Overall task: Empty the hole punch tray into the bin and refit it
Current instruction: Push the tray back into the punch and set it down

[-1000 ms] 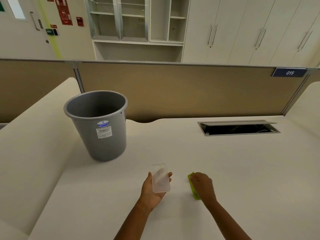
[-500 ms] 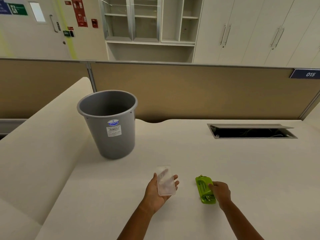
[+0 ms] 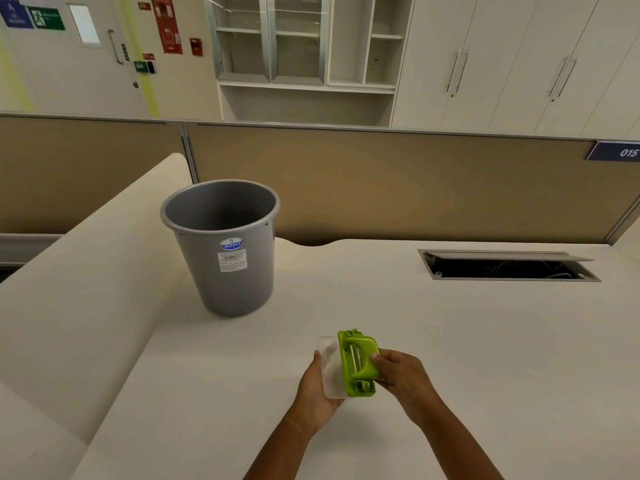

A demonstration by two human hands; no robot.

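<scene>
My left hand point(image 3: 313, 393) holds the clear plastic tray point(image 3: 330, 367) from below. In my right hand point(image 3: 401, 375) is the green hole punch point(image 3: 356, 363), lifted off the desk and turned on its side. The punch's underside sits against the tray's right edge, the two touching. A grey round bin point(image 3: 225, 244) stands upright on the desk, far left of both hands; its inside looks dark and I cannot tell what it holds.
The cream desk point(image 3: 450, 341) runs wide to the right. An open cable slot point(image 3: 509, 266) lies at the back right. A tan partition point(image 3: 381, 181) closes the rear. A raised cream ledge point(image 3: 86, 271) borders the left side.
My right hand picked the green punch up off the desk and brought it left against the tray. My left hand with the tray stayed near the same spot.
</scene>
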